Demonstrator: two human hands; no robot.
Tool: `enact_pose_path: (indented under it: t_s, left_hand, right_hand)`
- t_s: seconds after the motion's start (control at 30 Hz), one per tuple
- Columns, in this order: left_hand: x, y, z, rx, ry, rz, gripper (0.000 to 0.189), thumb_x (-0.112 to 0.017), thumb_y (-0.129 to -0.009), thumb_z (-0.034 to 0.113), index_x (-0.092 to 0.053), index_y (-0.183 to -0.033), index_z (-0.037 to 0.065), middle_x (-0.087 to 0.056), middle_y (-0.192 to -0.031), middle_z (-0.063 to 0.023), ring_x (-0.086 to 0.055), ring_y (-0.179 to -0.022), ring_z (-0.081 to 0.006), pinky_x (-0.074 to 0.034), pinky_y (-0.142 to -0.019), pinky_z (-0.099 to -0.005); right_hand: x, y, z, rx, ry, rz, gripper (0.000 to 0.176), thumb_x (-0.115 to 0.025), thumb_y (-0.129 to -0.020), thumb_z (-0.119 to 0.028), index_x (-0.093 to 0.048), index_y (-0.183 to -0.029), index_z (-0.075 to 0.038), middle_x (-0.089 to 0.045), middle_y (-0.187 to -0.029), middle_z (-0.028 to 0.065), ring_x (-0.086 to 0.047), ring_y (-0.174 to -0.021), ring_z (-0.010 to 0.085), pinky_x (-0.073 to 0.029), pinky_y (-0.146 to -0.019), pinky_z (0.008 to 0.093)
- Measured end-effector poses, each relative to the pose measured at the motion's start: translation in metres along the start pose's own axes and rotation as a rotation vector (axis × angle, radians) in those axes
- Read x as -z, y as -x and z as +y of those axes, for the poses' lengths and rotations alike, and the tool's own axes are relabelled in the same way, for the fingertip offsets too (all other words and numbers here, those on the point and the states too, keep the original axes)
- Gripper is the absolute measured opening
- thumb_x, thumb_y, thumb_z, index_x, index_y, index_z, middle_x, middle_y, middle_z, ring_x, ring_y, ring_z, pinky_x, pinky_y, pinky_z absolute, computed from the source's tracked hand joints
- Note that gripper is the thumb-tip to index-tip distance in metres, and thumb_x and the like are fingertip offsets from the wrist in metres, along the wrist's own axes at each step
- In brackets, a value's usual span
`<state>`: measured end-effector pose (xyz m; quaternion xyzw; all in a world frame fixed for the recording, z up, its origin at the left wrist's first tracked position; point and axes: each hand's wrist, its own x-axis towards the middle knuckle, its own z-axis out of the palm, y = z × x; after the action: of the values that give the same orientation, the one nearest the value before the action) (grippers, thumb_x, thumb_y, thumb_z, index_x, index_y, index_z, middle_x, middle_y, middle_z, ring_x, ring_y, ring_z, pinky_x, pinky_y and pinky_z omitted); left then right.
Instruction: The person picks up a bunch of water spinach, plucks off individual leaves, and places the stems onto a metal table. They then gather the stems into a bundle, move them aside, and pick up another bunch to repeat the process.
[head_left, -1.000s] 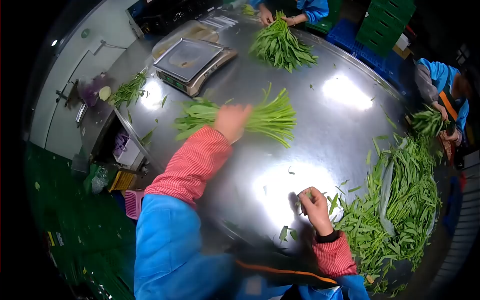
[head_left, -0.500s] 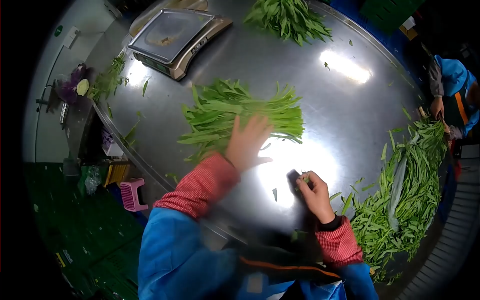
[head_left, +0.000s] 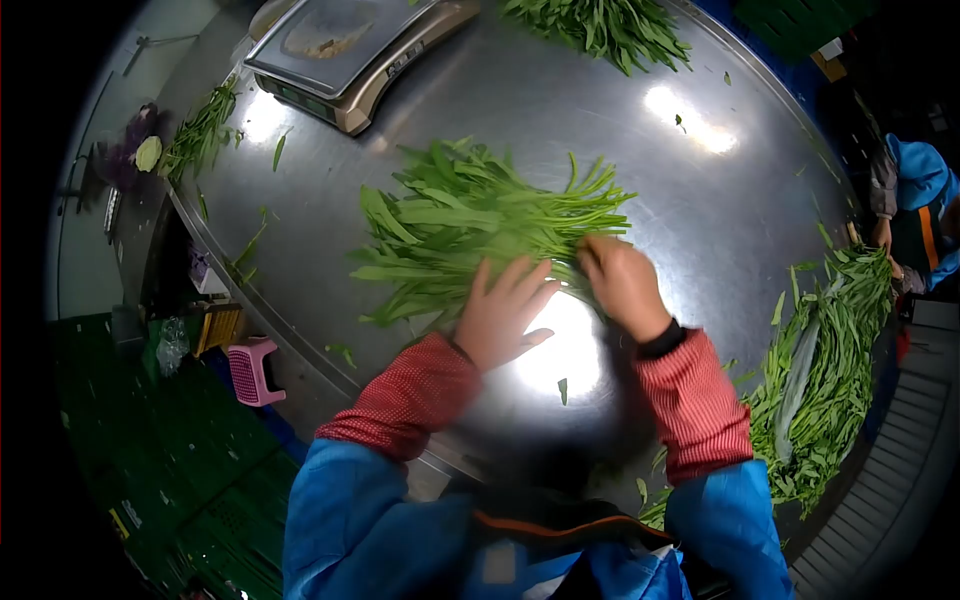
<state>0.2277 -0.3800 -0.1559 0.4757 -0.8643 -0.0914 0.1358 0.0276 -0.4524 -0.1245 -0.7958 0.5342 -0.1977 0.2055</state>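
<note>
Right hand (head_left: pixel 626 287) nearer greens (head_left: pixel 440 215), crate (head_left: pixel 800 22) beyond

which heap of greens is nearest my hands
The middle bunch on the metal table: your left hand and right hand are at its near side; the other heaps lie toward the table's edges.

left hand (head_left: pixel 507 312) spread at edge of leafy bunch (head_left: pixel 430 215) | right hand (head_left: pixel 624 288) curled at stems (head_left: pixel 592 208) | scale (head_left: pixel 345 45) on metal table (head_left: pixel 560 120)

Blue sleeves (head_left: pixel 345 500) are meeting red checked cuffs (head_left: pixel 410 390) — a black wristband (head_left: pixel 662 340) is showing. At six o'clock, orange trim (head_left: pixel 510 525) is curving.
</note>
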Motion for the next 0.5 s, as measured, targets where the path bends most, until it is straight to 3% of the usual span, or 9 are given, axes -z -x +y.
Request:
enact_pose_path:
  t_s: [0.17, 0.27, 0.37, 0.4, 0.43, 0.5]
  left_hand:
    - [-0.003, 0.0, 0.001, 0.012, 0.054, -0.002, 0.07, -0.072, -0.068, 0.033, -0.051, -0.132, 0.016, -0.04, -0.145, -0.0062, -0.036, -0.133, -0.0283, -0.023, -0.107, -0.0619]
    - [-0.003, 0.0, 0.001, 0.026, 0.074, -0.001, 0.07, -0.073, -0.067, 0.032, -0.051, -0.131, 0.015, -0.041, -0.145, -0.0063, -0.036, -0.133, -0.0289, -0.023, -0.107, -0.0621]
    - [-0.001, -0.002, 0.004, 0.053, 0.1, 0.0, 0.07, -0.074, -0.066, 0.031, -0.051, -0.131, 0.015, -0.041, -0.144, -0.0072, -0.036, -0.133, -0.0301, -0.023, -0.106, -0.0624]
    - [0.0, -0.003, 0.006, 0.061, 0.101, -0.002, 0.07, -0.074, -0.066, 0.031, -0.051, -0.13, 0.016, -0.042, -0.143, -0.0076, -0.036, -0.133, -0.0305, -0.023, -0.106, -0.0625]
    - [0.002, -0.004, 0.009, 0.069, 0.101, -0.003, 0.07, -0.075, -0.066, 0.031, -0.051, -0.13, 0.016, -0.042, -0.143, -0.0079, -0.035, -0.133, -0.031, -0.023, -0.106, -0.0626]
    - [0.008, -0.005, 0.018, 0.092, 0.082, 0.006, 0.067, -0.075, -0.067, 0.031, -0.053, -0.129, 0.016, -0.042, -0.142, -0.0084, -0.036, -0.133, -0.0316, -0.023, -0.106, -0.0633]
  right_hand:
    - [-0.012, -0.06, 0.043, -0.174, 0.058, 0.123, 0.025, -0.055, -0.087, -0.009, -0.065, -0.109, -0.005, -0.065, -0.09, 0.0228, -0.063, -0.083, 0.0386, -0.05, -0.073, 0.0425]
    - [-0.01, -0.061, 0.047, -0.117, -0.086, 0.24, 0.024, -0.053, -0.088, -0.009, -0.065, -0.108, -0.003, -0.067, -0.089, 0.0205, -0.064, -0.077, 0.0355, -0.051, -0.07, 0.0412]
    - [-0.004, -0.036, 0.042, -0.21, -0.404, 0.264, 0.023, -0.053, -0.089, -0.007, -0.064, -0.108, -0.002, -0.067, -0.087, 0.0191, -0.064, -0.071, 0.0278, -0.05, -0.069, 0.0354]
    - [0.001, -0.026, 0.035, -0.21, -0.467, 0.315, 0.021, -0.053, -0.089, -0.007, -0.064, -0.106, -0.002, -0.066, -0.083, 0.0157, -0.061, -0.066, 0.0208, -0.049, -0.066, 0.0317]
    - [0.008, -0.012, 0.026, -0.321, -0.543, 0.283, 0.02, -0.053, -0.09, -0.008, -0.065, -0.105, -0.002, -0.066, -0.081, 0.0137, -0.06, -0.065, 0.0188, -0.048, -0.065, 0.0305]
    - [0.018, 0.012, 0.014, -0.354, -0.403, 0.246, 0.019, -0.055, -0.089, -0.01, -0.066, -0.102, -0.003, -0.066, -0.082, 0.0144, -0.062, -0.066, 0.0224, -0.049, -0.065, 0.0322]
